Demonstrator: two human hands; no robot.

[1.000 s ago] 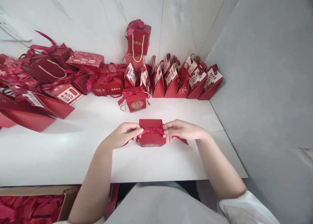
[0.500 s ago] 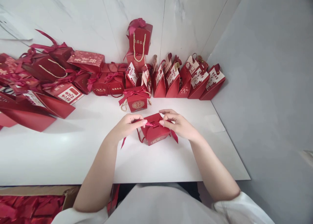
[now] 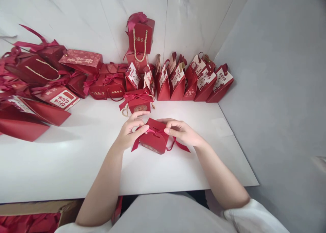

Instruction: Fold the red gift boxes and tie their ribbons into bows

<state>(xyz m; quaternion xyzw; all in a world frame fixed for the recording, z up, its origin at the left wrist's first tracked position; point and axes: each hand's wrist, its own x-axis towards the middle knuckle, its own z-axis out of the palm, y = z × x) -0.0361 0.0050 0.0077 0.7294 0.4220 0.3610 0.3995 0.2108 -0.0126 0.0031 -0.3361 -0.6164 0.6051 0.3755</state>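
A small red gift box with a gold print low on its front stands on the white table before me. A crimson ribbon runs across its slotted top flaps, its tails hanging down at both sides. My left hand is closed on the ribbon at the box's left top edge, thumb toward me. Over at the right, my right hand pinches the ribbon between thumb and fingers. Whether a knot lies between the hands is unclear. Just behind sits another red box with a tied bow and rope handles.
A row of pointed red boxes lines the wall at right. Two stacked boxes rise at the back centre. Several red boxes pile up at left. Below the table's front edge is a carton of red items.
The gift box has turned so its front angles the other way, and the ribbon tails have shifted. My left fingers have lifted and spread somewhat. The camera view has shifted slightly.
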